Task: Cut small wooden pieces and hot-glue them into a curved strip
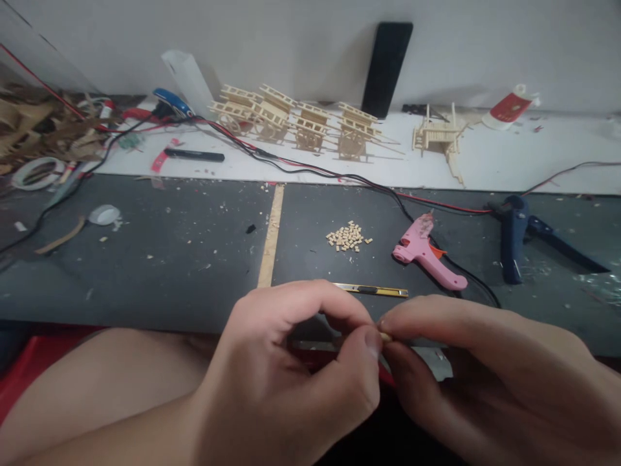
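My left hand [291, 362] and my right hand [475, 369] meet low in the view, above my lap. Their fingertips pinch a small wooden stick [385, 336], which is mostly hidden by my fingers. Just beyond my hands lies a yellow utility knife [370, 290] on the dark cutting mat [145, 272]. A small heap of tiny wooden blocks [347, 237] sits farther out. A pink hot glue gun [424, 254] lies to the right of the heap.
Several miniature wooden carts [295, 123] stand on a white board [485, 155] at the back. A dark blue glue gun [512, 239] lies at the right. Black and red cables [310, 169] cross the bench. Wood scraps [43, 123] are piled at the far left.
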Tool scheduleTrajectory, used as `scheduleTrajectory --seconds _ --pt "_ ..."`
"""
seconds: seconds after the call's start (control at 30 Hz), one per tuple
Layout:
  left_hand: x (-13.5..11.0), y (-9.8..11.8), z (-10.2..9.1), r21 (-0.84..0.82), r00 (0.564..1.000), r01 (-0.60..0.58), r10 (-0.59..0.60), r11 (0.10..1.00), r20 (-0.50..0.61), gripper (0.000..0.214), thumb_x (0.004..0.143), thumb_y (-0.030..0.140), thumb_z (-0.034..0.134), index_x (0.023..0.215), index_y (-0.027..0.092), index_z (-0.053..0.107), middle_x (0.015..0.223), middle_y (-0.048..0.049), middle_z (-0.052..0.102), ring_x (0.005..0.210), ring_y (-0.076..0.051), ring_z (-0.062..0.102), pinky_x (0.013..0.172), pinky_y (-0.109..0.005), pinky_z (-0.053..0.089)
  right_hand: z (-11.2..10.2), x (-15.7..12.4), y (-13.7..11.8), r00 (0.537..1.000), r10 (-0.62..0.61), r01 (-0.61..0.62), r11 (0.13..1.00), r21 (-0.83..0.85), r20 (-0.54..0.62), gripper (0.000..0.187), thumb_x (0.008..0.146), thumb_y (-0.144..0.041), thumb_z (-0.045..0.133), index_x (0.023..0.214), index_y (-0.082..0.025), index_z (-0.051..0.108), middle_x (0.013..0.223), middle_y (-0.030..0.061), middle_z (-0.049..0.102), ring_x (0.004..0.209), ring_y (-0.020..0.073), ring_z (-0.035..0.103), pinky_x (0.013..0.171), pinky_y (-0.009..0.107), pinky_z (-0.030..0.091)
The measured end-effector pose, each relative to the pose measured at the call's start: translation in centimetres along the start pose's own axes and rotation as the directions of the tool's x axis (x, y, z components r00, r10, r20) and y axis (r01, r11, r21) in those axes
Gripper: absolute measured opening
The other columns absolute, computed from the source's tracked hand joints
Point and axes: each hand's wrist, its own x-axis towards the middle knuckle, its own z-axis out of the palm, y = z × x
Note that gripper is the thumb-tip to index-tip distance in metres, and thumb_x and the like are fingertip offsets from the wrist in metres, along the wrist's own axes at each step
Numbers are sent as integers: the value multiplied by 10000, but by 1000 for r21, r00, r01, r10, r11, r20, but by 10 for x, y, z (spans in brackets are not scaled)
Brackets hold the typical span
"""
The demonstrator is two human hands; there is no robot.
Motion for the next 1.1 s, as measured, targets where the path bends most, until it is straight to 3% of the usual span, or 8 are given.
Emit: scheduleTrajectory --seconds 0.2,0.3,0.43,0.53,0.67,0.8,1.0,1.1 --pt "-5 0 1 -8 992 -110 109 994 -57 50 909 210 802 924 256 817 772 32 839 607 -142 774 526 -158 606 2 -6 -4 995 80 -78 996 30 -55 152 987 -180 718 1075 -303 713 807 -96 850 486 60 727 507 95 596" --pt "-7 -1 4 70 969 -214 221 974 -113 178 891 131 805 975 289 808 829 72 853 609 -98 769 508 -112 578 6 -11 -5 992 85 -81 996 49 -95 199 993 -180 722 1138 -315 699 875 -82 870 559 80 770 565 124 631" --pt "-8 -3 6 214 940 -280 313 936 -137 164 912 119 785 921 282 797 885 49 879 703 -125 817 593 -148 634 9 -11 -7 983 93 -77 992 101 -156 223 956 -153 722 1098 -325 715 865 -77 860 566 96 770 553 150 629" --pt "-7 -2 5 188 940 -303 325 934 -105 171 931 105 777 898 271 798 864 37 885 700 -137 825 606 -176 647 7 -9 -8 982 98 -81 991 108 -160 207 946 -144 708 1063 -314 725 835 -68 852 541 98 761 559 154 641" --pt "-5 1 3 134 944 -309 321 941 -77 233 899 45 777 885 276 807 822 59 874 661 -134 802 593 -190 639 -1 -9 -3 999 39 -36 997 63 -37 198 977 -149 711 1110 -296 716 885 -70 872 604 68 797 631 77 637" --pt "-2 3 2 212 936 -325 345 921 -65 259 863 25 802 838 283 797 765 81 853 615 -132 786 617 -194 658 -7 -10 3 998 -28 28 1000 0 59 220 982 -125 688 1125 -288 721 921 -39 888 642 97 824 603 86 641" --pt "-3 -11 8 173 824 -515 541 839 -167 337 785 -59 726 882 257 793 781 96 841 562 -105 747 643 -184 695 -9 -12 4 996 -55 54 998 18 73 257 985 -120 708 1196 -266 713 1027 -23 894 761 55 840 742 25 622" --pt "-5 -17 10 173 819 -519 545 837 -182 401 765 -76 741 992 251 786 836 102 848 625 -83 775 641 -120 676 -11 -15 5 994 -69 65 997 50 82 289 985 -92 701 1226 -252 705 1067 -13 890 827 52 846 834 35 628"
